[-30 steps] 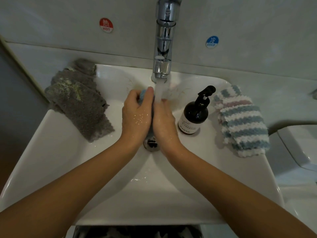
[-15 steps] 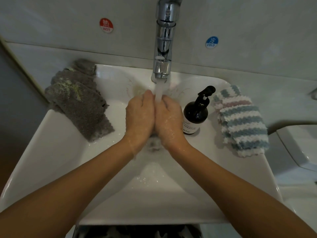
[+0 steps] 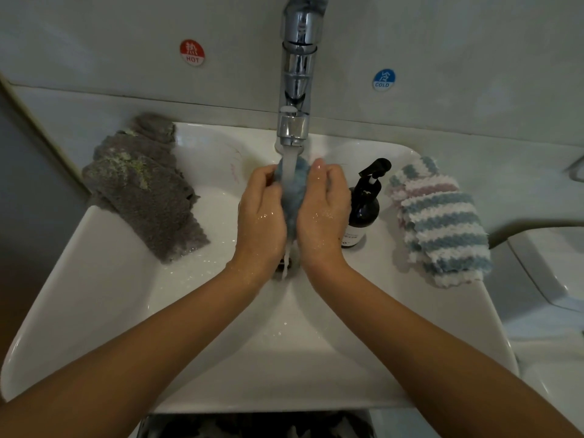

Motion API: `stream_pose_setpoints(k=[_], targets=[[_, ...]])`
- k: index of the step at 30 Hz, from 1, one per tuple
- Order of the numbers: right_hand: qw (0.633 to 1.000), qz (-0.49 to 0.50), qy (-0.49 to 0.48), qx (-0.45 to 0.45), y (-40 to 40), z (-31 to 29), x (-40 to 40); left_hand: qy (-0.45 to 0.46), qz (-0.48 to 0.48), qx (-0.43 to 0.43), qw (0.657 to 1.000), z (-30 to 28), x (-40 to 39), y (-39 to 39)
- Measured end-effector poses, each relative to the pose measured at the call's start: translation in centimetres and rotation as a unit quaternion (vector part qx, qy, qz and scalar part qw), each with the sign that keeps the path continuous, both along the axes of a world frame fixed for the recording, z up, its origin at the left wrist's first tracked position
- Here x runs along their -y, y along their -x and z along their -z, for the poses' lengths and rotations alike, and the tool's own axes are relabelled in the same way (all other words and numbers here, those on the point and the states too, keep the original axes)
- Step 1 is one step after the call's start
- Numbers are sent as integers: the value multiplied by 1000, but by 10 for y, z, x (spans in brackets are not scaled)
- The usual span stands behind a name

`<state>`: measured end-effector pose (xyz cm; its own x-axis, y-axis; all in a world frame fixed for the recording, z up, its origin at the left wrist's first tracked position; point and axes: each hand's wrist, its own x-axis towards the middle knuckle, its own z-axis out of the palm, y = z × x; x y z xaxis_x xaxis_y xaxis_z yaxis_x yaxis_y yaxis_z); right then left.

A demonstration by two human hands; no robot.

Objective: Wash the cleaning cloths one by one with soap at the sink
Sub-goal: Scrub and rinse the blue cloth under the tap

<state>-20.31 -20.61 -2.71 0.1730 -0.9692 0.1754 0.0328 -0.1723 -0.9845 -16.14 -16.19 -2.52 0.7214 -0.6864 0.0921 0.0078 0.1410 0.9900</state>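
Centrally, both hands [image 3: 292, 216] squeeze the blue cloth [image 3: 292, 197] under the tap [image 3: 294, 121]

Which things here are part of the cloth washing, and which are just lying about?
Job: blue cloth gripped by left hand and right hand under the running faucet; soap bottle; grey cloths; striped cloths; sink.
Lying about: HOT sticker; COLD sticker.

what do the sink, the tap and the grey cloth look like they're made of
Sink: glossy white, probably glazed ceramic; its wet surface shines. Tap: polished chrome-look metal, mirror-like reflections. Grey cloth: fluffy pile, likely microfibre or coral fleece, zigzag-cut edge, with pale yellowish flecks on top.
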Motion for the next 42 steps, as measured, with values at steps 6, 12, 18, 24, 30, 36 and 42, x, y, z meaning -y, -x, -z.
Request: stream_pose_setpoints(k=[6,12,18,24,30,36,42], targets=[[999,3,0,33,3,-4,3,-64,40,-48,996,3,3,-1],[997,-51,-62,5,0,0,0,-134,45,-82,987,-1,6,1],[997,-59,-44,-4,0,-4,1,-149,-22,-76,986,5,8,-9],[993,-94,-73,-15,0,-3,2,-75,-77,-20,994,8,6,-22],[983,-157,-66,-62,-2,-1,3,-3,-30,67,997,2,0,-21],[997,-70,-21,-16,0,-3,6,-10,-17,166,986,7,2,-17],[995,-16,-102,-3,-1,-6,15,-41,-19,208,977,10,6,-16]])
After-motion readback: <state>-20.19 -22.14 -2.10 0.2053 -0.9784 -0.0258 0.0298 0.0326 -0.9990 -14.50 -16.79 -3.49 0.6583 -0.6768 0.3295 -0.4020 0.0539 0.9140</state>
